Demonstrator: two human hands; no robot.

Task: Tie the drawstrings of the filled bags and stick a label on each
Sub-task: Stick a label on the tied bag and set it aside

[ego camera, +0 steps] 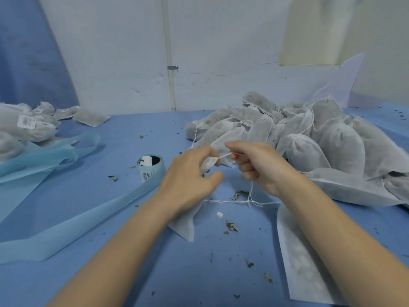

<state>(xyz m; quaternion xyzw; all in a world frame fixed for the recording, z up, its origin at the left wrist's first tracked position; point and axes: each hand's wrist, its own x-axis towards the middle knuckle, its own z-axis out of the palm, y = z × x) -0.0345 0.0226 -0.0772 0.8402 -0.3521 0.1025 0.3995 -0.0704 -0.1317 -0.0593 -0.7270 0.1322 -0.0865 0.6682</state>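
- Left hand: fingers curled round the gathered neck of a white fabric bag. Bag body hangs below the wrist, bottom corner on the blue table cover.
- Right hand: thumb and forefinger pinch the white drawstring just beside the bag neck; other fingers curled in. String runs taut and short between the two hands.
- More drawstring drops from under the right hand and trails flat across the cover toward both sides, below the hands.
- Small white scrap on the cover just below that trailing string.
- Dried leaf bits scattered over the cover, densest near the hands and toward the near edge.
- Label roll: pale blue, standing on end just left of the left hand, barcode label showing on its side. Its backing strip runs away to the lower left.
- Flat white sheet lies under the right forearm at lower right; cannot tell what it is.
- Pile of filled bags right of and behind the hands, drawstrings loose, no labels visible on them.
- Labelled bags at far left, well apart from the hands; one shows a white barcode label. A few flatter bags lie behind them.
- Pale blue plastic bag lies flat between the labelled bags and the roll.
- White wall with a vertical pipe behind the table.
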